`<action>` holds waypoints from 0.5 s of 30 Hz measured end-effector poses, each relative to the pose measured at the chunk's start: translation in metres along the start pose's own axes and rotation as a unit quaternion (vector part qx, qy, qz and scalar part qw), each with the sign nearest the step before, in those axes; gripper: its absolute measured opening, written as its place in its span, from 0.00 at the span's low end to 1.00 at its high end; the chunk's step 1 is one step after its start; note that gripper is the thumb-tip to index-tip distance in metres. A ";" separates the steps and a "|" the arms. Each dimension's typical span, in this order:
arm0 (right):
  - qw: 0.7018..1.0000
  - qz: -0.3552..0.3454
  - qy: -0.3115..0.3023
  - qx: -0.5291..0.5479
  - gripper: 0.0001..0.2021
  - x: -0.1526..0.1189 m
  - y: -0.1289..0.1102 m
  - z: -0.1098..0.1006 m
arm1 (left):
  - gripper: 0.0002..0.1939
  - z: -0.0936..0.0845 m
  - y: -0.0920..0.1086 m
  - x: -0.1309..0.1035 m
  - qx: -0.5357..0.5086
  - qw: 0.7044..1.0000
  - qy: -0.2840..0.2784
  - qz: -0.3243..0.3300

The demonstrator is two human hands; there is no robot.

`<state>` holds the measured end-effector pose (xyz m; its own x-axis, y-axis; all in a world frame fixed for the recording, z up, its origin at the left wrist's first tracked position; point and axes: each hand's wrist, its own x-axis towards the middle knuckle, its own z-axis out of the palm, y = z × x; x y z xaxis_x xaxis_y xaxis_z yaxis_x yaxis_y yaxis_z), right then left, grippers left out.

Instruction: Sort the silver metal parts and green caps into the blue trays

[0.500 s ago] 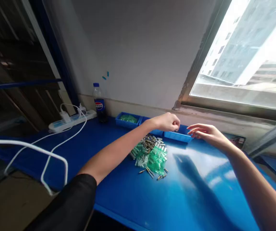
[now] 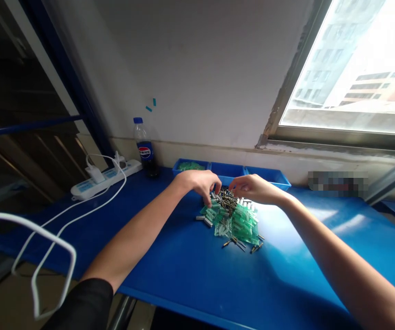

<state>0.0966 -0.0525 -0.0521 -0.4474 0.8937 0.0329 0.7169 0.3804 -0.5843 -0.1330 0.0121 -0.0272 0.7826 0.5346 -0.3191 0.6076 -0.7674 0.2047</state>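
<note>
A mixed pile lies on the blue table [image 2: 183, 279], with brass-coloured metal pins [image 2: 227, 200], short silvery cylinders [image 2: 206, 221] and green plastic packets [image 2: 245, 224]. My left hand [image 2: 202, 184] is over the left back part of the pile, its curled fingers and thumb apart, with nothing visible between them. Reaching in from the right, my right hand [image 2: 250, 187] hovers at the back of the pile with its fingers loosely bent. Its fingertips point toward the left hand, and I see nothing held in them. Some pins lie loose at the pile's front.
Behind the hands stand a blue bin with green packets [image 2: 191, 165], a middle blue bin [image 2: 227, 170] and a right blue bin [image 2: 269, 175]. Farther left are a cola bottle [image 2: 145, 153], a power strip [image 2: 106, 179] and a looping white cable [image 2: 56, 243]. A window is at right.
My left hand has left the bins and come back left to the pile. My right hand has moved left from beside the right bin to the pile. The camera view has shifted slightly.
</note>
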 end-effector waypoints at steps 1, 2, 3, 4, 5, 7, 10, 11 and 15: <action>1.000 -0.004 0.008 0.001 0.12 0.000 -0.002 0.004 | 0.28 0.002 0.000 0.002 0.006 1.000 -0.003 0.002; 1.000 -0.009 0.017 0.001 0.12 -0.001 -0.003 0.007 | 0.27 0.004 0.000 0.004 0.011 1.000 -0.006 0.005; 1.000 -0.014 0.028 0.000 0.12 -0.002 -0.003 0.009 | 0.26 0.006 -0.001 0.007 0.014 1.000 -0.009 0.009; 0.999 -0.019 0.039 0.000 0.12 -0.002 -0.003 0.012 | 0.25 0.009 -0.001 0.010 0.015 1.000 -0.013 0.013; 0.998 -0.024 0.051 0.001 0.12 -0.003 -0.003 0.014 | 0.23 0.011 -0.003 0.013 0.014 1.000 -0.018 0.016; 0.997 -0.028 0.068 0.006 0.12 -0.003 -0.001 0.017 | 0.19 0.013 -0.006 0.018 0.007 0.999 -0.026 0.025; 0.997 -0.030 0.062 0.028 0.15 -0.002 0.002 0.020 | 0.11 0.012 -0.012 0.020 -0.047 0.996 -0.022 0.069; 0.997 -0.032 0.049 0.043 0.16 -0.002 0.002 0.020 | 0.10 0.011 -0.014 0.020 -0.080 0.993 -0.014 0.084; 0.991 -0.028 0.008 0.132 0.21 0.000 0.008 0.024 | 0.13 0.007 -0.023 0.015 -0.228 0.967 0.040 0.110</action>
<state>0.0897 -0.0553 -0.0760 -0.4731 0.8771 0.0833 0.5257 0.3569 -0.7722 -0.1355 0.0353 -0.0429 0.8962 0.4166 -0.1528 0.4083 -0.6394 0.6516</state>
